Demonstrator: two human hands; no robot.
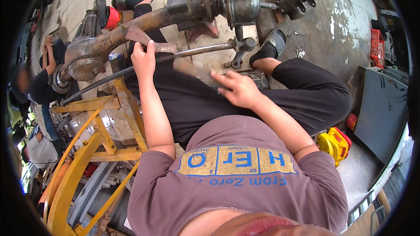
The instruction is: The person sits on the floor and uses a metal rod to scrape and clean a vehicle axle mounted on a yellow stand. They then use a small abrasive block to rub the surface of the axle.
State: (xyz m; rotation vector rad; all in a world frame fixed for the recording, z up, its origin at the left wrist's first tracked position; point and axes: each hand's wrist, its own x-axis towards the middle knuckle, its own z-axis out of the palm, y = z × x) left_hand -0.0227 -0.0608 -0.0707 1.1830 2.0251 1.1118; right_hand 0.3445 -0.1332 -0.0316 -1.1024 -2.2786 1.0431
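My left hand (143, 59) is closed, pinching a worn, reddish-brown, bent strip that looks like sandpaper (146, 41). The strip lies over a steel tie rod (205, 49), in front of a rusty vehicle axle (148, 22). To the right, my right hand (238, 88) is above my lap, its index finger and thumb apart. Just beyond its fingertips is a tan, flat thing (190, 68), smeared by motion. Whether the fingers touch it is hard to make out. The tie rod's right end joins a steering arm (239, 54) below the wheel hub (241, 2).
A yellow metal frame (94, 148) stands at my left. Near the axle are a red can (113, 18) and a dark metal bracket (297, 2). On the right are a yellow-and-red plastic container (333, 144), a grey metal box (380, 113) and a red crate (376, 48). Another person (41, 81) sits far left.
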